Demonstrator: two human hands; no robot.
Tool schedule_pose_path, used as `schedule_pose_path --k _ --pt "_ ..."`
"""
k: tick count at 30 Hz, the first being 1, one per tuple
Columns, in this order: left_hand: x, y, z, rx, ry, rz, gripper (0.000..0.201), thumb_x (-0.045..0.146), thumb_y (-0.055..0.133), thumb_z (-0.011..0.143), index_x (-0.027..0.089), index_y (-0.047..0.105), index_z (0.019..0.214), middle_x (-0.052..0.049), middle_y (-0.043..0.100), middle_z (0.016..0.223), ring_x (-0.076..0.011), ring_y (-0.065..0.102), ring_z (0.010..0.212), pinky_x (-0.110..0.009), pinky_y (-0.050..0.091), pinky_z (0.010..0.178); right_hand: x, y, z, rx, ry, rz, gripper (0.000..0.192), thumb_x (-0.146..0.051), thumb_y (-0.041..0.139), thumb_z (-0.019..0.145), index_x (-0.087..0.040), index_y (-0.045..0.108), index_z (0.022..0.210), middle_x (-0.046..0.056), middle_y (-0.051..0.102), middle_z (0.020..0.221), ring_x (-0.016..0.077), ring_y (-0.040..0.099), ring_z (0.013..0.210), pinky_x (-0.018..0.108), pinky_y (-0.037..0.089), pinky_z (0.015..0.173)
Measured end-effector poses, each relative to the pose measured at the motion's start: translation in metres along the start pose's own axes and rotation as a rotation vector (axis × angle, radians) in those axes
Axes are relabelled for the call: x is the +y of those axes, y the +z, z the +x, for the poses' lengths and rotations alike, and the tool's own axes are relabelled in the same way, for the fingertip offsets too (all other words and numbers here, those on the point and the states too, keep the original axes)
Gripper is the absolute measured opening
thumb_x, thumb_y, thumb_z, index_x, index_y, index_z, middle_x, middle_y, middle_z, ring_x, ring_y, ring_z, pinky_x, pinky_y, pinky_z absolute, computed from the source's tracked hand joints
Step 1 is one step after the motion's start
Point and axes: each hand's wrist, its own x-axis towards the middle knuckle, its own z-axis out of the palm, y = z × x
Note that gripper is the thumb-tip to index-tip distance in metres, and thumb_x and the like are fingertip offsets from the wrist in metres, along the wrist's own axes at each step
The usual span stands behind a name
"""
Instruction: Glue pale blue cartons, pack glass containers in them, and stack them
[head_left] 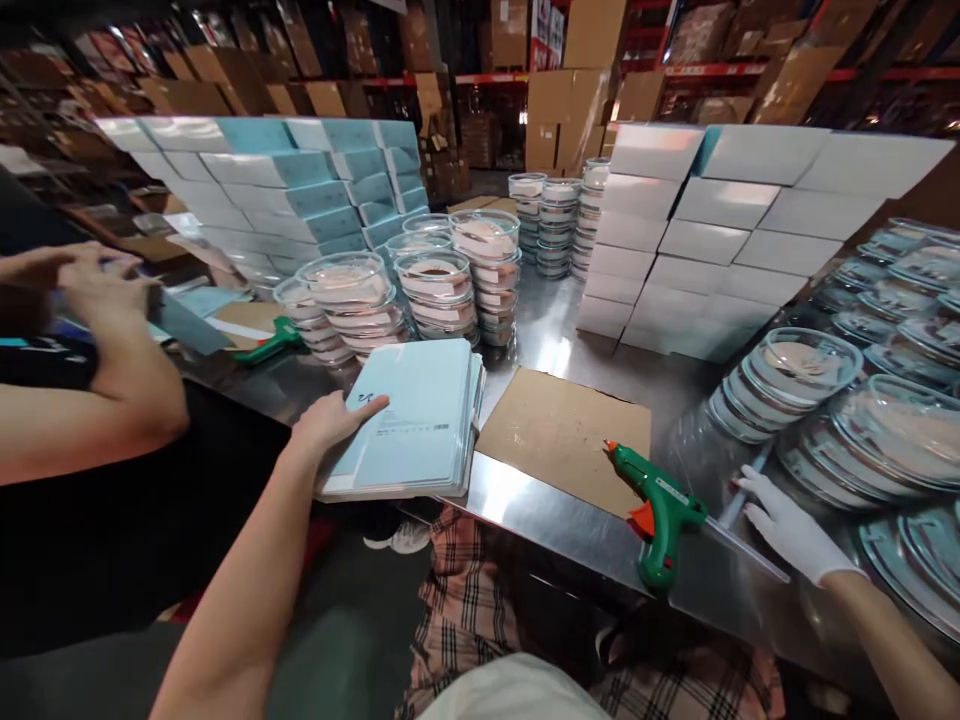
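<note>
My left hand (335, 418) rests bare on the near-left corner of a stack of flat light-blue cartons (420, 410) at the metal table's front edge, fingers spread over the top sheet. My right hand (787, 528), in a white glove, lies on the tabletop with its fingers touching a clear glue stick (739, 500). A green hot-glue gun (660, 510) lies on its side just left of that hand, its orange tip over a brown cardboard sheet (559, 430).
Stacks of clear lidded round containers (442, 285) stand behind the cartons and at the right (862, 420). White boxes (697, 240) and blue-and-white boxes (285, 190) are piled at the back. A co-worker's arms (90, 370) work at the left beside a second green glue gun (270, 340).
</note>
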Motion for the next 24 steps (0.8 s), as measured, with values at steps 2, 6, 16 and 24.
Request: schedule_pose_path --k 2,6,16,24 --pt "0.006 -0.009 0.005 -0.042 -0.021 -0.013 0.053 0.058 0.065 0.085 0.009 0.074 0.106 -0.025 0.077 0.115 -0.0456 0.073 0.111 -0.048 0.057 0.093 -0.002 -0.011 -0.006 0.050 0.003 0.065 0.044 -0.031 0.046 0.081 -0.023 0.075 0.113 0.018 0.064 0.147 0.0365 0.063 0.135 0.052 0.055 0.111" --pt "0.009 -0.021 -0.041 0.203 -0.028 -0.017 0.070 0.062 0.061 0.084 0.011 0.061 0.132 -0.025 0.071 0.131 -0.0473 0.068 0.121 -0.052 0.054 0.096 -0.074 -0.043 -0.042 0.385 -0.064 0.158 0.036 -0.034 0.049 0.094 -0.022 0.071 0.120 0.018 0.066 0.144 0.0361 0.066 0.130 0.055 0.054 0.110" --pt "0.067 0.104 -0.210 -0.135 0.772 -0.097 0.032 0.053 0.078 0.079 0.029 0.070 0.098 0.001 0.075 0.073 -0.0257 0.073 0.062 -0.029 0.048 0.056 -0.280 -0.081 -0.083 0.418 -0.259 0.451 0.031 -0.034 0.055 0.096 -0.027 0.073 0.120 0.010 0.077 0.113 0.0294 0.071 0.107 0.049 0.057 0.097" --pt "0.023 0.157 -0.196 -0.367 1.208 -0.052 0.048 0.035 0.079 0.087 0.031 0.066 0.133 -0.007 0.078 0.121 -0.0275 0.079 0.096 -0.032 0.061 0.077 -0.246 -0.013 -0.159 -0.360 0.084 1.074 0.057 -0.074 0.058 0.092 -0.023 0.081 0.105 0.007 0.078 0.090 0.0279 0.074 0.086 0.037 0.062 0.072"
